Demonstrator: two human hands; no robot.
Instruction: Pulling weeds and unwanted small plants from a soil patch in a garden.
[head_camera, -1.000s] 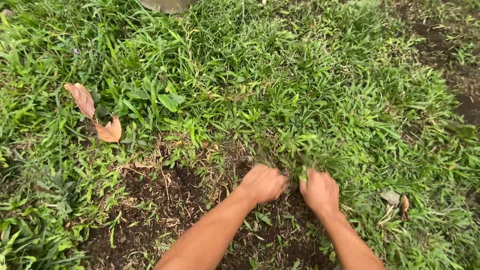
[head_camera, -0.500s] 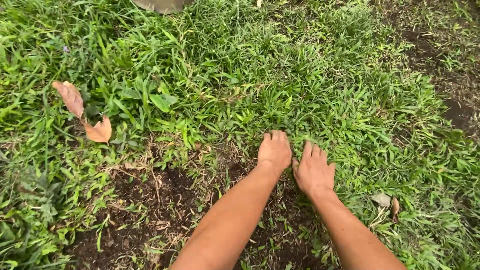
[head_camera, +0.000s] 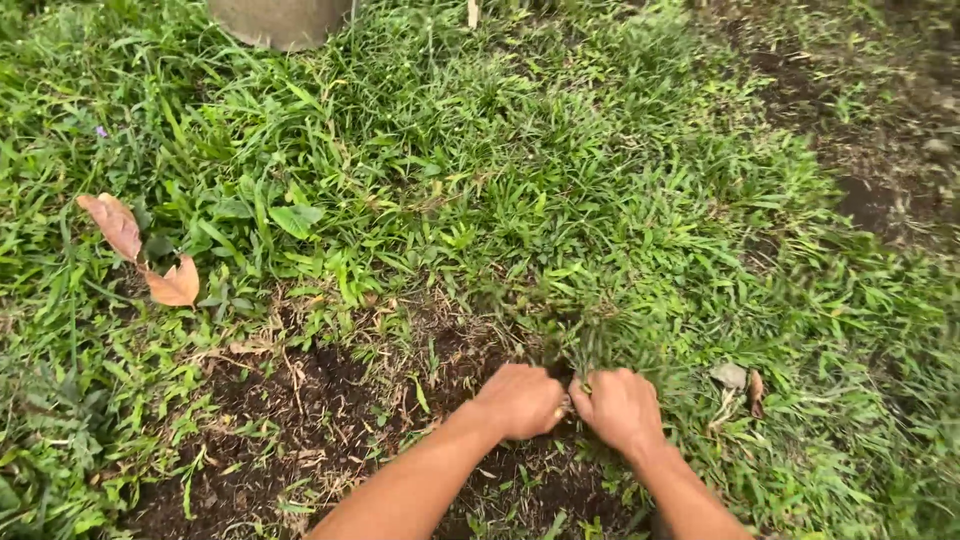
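Grass tuft (head_camera: 590, 335): soft, light but rooted; best gripped low at base. Left hand (head_camera: 520, 400) & right hand (head_camera: 618, 408) fingers clenched round stems.

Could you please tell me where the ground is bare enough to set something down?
Bare soil lies left of the left hand, below the dry leaves. Thick grass crowds everything beyond both fists; the right hand grips it.
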